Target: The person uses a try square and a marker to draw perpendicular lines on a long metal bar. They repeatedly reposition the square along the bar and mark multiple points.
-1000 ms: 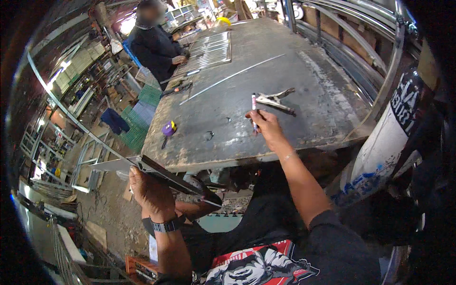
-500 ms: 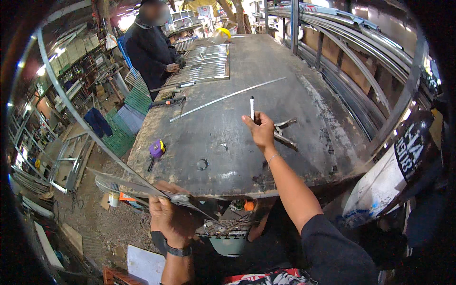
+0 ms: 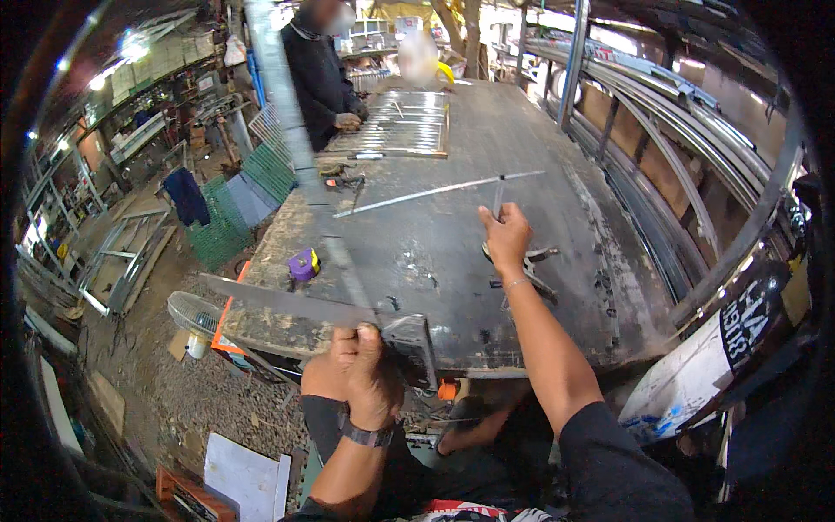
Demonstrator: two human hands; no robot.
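My left hand (image 3: 361, 370) is closed around a try square, its flat steel blade (image 3: 278, 300) pointing left and its dark stock (image 3: 416, 348) on the right. From the same hand a long metal bar (image 3: 306, 165) rises away over the bench, reaching the top of the view. How the fingers divide bar and square is partly hidden. Above the bench, my right hand (image 3: 509, 235) pinches a slim marker (image 3: 498, 198), tip end up and blurred. Beneath that hand lies a metal locking clamp (image 3: 541, 277). A thin metal strip (image 3: 409, 198) rests diagonally beyond it.
A purple tape measure (image 3: 303, 264) sits by the left edge of the dark bench (image 3: 487, 130). At the far left a person (image 3: 317, 78) stands beside a barred metal frame (image 3: 404, 126). A white-and-black gas cylinder (image 3: 696, 374) stands at right; a fan (image 3: 193, 315) is low at left.
The long bar has swung rightward and is steeper, now crossing the bench. My left hand and the square have come up over the bench's near edge. My right hand still pinches the marker.
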